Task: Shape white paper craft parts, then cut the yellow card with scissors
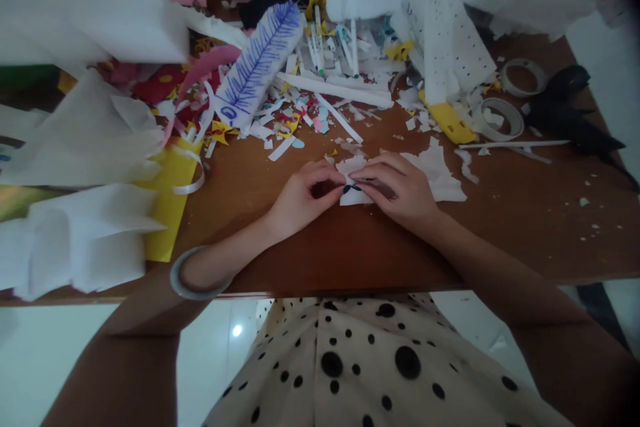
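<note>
Both hands meet over a small white paper piece (351,195) on the table (500,213). The left hand (300,197) pinches its left edge; the right hand (395,188) presses flat, fingers covering most of it. What the fingertips grip is hard to make out.

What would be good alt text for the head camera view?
Both hands, left hand and right hand, pinch a small white paper piece on a brown wooden table. Beyond lie colourful paper scraps, a blue-lined white paper feather and two tape rolls.

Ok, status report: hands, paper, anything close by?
Left hand and right hand both pinching small white paper piece on table. Paper scraps just beyond.
</note>
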### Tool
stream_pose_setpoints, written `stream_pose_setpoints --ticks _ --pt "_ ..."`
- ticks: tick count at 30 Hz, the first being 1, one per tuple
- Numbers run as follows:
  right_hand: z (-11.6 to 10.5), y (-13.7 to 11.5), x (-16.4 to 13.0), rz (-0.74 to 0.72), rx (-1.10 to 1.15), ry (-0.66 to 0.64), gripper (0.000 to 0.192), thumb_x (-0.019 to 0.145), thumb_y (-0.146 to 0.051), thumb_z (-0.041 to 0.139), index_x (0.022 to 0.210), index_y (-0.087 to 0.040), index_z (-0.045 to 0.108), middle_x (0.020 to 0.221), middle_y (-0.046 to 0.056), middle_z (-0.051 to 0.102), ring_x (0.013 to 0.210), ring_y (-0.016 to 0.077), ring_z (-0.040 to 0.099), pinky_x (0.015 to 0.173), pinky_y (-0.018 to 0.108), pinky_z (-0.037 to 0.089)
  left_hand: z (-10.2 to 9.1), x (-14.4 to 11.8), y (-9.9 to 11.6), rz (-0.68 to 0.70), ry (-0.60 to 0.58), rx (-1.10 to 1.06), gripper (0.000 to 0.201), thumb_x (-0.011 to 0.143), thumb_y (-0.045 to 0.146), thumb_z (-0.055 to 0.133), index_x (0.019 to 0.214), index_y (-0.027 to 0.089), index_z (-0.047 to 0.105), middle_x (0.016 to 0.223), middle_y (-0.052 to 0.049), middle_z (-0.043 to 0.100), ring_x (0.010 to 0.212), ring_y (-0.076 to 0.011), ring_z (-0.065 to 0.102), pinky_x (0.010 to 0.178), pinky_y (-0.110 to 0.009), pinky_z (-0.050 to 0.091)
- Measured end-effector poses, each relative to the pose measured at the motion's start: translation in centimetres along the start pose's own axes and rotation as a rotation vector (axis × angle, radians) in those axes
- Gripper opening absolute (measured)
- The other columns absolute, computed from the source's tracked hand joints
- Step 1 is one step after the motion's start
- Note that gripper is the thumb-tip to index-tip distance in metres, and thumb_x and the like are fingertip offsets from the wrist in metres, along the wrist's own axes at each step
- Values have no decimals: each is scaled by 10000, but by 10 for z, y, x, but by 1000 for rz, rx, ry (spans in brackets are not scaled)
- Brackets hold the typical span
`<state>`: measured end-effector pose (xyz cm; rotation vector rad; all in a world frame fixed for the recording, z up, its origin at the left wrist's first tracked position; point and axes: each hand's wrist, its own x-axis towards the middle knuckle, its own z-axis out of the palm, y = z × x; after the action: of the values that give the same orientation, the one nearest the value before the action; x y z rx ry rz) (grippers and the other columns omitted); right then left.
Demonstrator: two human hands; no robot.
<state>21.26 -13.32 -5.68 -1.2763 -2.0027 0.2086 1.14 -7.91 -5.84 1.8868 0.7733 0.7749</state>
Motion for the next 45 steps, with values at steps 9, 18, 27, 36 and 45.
stream_pose_setpoints --ticks 9,18,27,36,45 --pt "-1 -1 1 -48 34 7 141 882 -234 596 975 -254 700 929 40 701 844 166 651 783 309 525 0 -1 0 44 -5 30 89 838 234 622 859 194 699 813 -29 649 800 -157 575 790 -306 432" --pt "-4 1 0 -110 -19 48 222 883 -187 579 1054 -279 686 964 38 684 882 164 631 811 320 507 1 -1 -1 -86 7 -103 125 839 269 622 912 181 674 870 -34 643 822 -151 574 783 -281 439" --pt "-4 5 -1 -134 -131 -20 293 906 -206 544 1154 -316 656 1010 39 680 884 172 605 811 335 488 2 -1 5 -114 -34 -96 143 800 288 651 874 167 632 815 -27 578 722 -130 510 661 -252 413" --pt "-4 4 0 -150 -170 -154 346 939 -241 470 1263 -286 584 1053 66 668 962 207 592 870 383 470 0 -2 -3 -66 21 -53 123 877 283 582 895 172 630 858 -24 601 819 -144 546 775 -271 417" --pt "-3 4 0 -161 -139 -149 372 929 -208 468 1279 -289 563 1047 71 661 971 214 598 867 390 468 -1 -2 -1 -53 22 -7 51 858 216 553 832 181 579 803 -16 554 750 -141 498 699 -269 388"
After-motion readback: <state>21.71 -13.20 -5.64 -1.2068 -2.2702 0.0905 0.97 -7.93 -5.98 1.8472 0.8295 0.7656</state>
